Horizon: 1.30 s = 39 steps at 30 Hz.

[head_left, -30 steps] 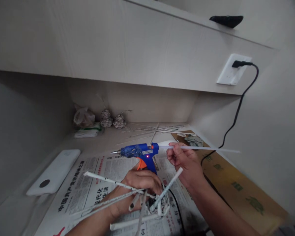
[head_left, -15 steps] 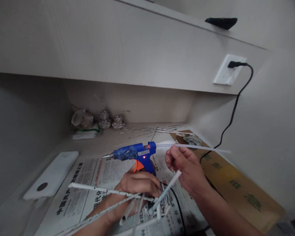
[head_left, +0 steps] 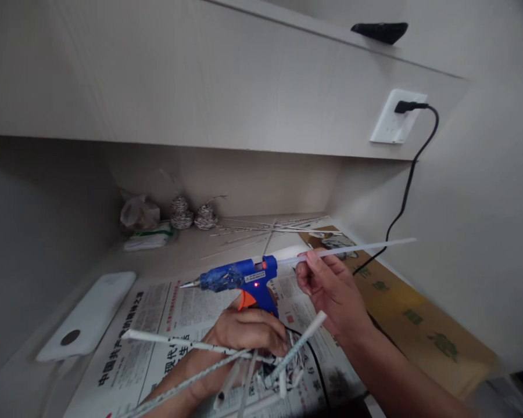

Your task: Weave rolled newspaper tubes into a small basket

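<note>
My left hand (head_left: 250, 332) is closed round the handle of a blue hot glue gun (head_left: 230, 274) with an orange trigger; its metal nozzle points left and a small red light glows on its side. Out of the back of the gun runs a long translucent glue stick (head_left: 370, 247). My right hand (head_left: 333, 287) pinches that stick between thumb and fingers, a little behind the gun. Beneath my left hand is a small woven piece (head_left: 294, 371) of rolled newspaper, with several paper rods (head_left: 307, 334) sticking out of it. Whether my left fingers also grip it is hidden.
Newspaper (head_left: 135, 342) covers the desk. A white power bank-like slab (head_left: 89, 316) lies left. At the back are two woven gourd shapes (head_left: 206, 217), a plastic bag (head_left: 139, 212) and loose paper rods (head_left: 279, 226). Brown cardboard (head_left: 401, 307) lies right; a black cord (head_left: 407, 186) hangs from the wall socket (head_left: 387, 130).
The glue stick's free end has tilted upward, with my right hand still pinching it. My left hand keeps the glue gun in about the same place. The camera view has shifted slightly.
</note>
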Available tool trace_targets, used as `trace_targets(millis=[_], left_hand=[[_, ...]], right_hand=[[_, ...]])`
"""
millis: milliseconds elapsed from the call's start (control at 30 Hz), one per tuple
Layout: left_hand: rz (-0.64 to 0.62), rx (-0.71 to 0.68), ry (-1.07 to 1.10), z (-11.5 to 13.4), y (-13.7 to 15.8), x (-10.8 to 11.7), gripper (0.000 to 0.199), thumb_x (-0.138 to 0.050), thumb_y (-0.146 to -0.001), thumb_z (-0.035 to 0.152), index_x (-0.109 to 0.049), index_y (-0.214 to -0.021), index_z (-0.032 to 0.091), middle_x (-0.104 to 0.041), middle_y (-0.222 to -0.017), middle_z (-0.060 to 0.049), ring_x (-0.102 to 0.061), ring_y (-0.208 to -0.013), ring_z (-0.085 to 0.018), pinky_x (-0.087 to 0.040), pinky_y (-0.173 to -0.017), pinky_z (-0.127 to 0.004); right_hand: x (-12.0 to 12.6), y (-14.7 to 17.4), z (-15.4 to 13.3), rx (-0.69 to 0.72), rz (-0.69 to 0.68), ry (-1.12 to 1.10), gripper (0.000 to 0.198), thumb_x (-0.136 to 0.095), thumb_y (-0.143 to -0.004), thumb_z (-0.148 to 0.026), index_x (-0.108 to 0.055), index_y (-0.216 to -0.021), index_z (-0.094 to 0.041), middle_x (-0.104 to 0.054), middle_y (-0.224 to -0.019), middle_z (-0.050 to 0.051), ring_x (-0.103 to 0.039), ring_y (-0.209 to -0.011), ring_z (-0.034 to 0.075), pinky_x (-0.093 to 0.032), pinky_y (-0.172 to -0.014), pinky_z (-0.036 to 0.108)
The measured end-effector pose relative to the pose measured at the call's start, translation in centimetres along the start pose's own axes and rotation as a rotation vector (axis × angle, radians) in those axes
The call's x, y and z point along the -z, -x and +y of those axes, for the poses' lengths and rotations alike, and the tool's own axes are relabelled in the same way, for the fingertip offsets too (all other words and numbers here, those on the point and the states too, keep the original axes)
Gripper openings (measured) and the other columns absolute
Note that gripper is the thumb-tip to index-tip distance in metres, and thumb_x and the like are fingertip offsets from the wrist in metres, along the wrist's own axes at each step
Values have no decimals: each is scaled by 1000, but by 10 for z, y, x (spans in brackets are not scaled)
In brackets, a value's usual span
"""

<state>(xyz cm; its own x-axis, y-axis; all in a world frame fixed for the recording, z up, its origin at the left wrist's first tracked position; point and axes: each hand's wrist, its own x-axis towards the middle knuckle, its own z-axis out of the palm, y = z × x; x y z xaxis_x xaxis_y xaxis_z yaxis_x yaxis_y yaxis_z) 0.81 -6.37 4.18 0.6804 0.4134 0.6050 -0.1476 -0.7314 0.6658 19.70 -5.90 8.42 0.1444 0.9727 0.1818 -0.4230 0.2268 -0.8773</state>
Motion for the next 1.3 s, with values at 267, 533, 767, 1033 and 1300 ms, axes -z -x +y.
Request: trace_targets(millis=[267,533,767,1033,1300], left_hand=[[12,62,132,-3,0,-2,33,-52,-91,37,-74,-88,12,-72,-95,-15,-69,-85,-18,-53,-79,-23],[-23,112,202,-2,-2,-2,37,-53,-90,38,-74,-87,8,-71,-96,-18,-69,-89,-19,-54,-83,-25],[5,42,240,-14,-1,-8,48,-49,-89,52,-71,-81,9,-71,-91,-18,-68,-91,-20,-54,-85,-28],[5,104,231,-13,4,-8,43,-55,-86,50,-72,-85,10,-71,-94,-16,-68,-93,-21,-53,-88,-28],[-55,64,138,-9,4,-2,47,-47,-91,46,-71,-91,6,-70,-94,-18,-67,-95,-22,-51,-92,-29]], right_hand=[[-3,-1,2,-9,26,22,23,-72,-79,-35,-59,-70,-18,-59,-59,-2,-47,-52,8,-33,-46,19],[-5,-1,-2,-21,47,101,28,-74,-75,-35,-54,-68,-18,-51,-56,-3,-43,-53,8,-34,-47,19],[-5,-4,1,-23,66,148,30,-75,-73,-35,-51,-66,-19,-46,-52,-5,-42,-51,8,-36,-46,18],[0,-7,6,-18,90,145,31,-77,-72,-33,-50,-67,-19,-46,-50,-6,-40,-49,7,-33,-43,16],[-4,-9,8,-32,129,144,32,-78,-68,-33,-50,-68,-19,-46,-49,-7,-40,-46,7,-31,-40,16]])
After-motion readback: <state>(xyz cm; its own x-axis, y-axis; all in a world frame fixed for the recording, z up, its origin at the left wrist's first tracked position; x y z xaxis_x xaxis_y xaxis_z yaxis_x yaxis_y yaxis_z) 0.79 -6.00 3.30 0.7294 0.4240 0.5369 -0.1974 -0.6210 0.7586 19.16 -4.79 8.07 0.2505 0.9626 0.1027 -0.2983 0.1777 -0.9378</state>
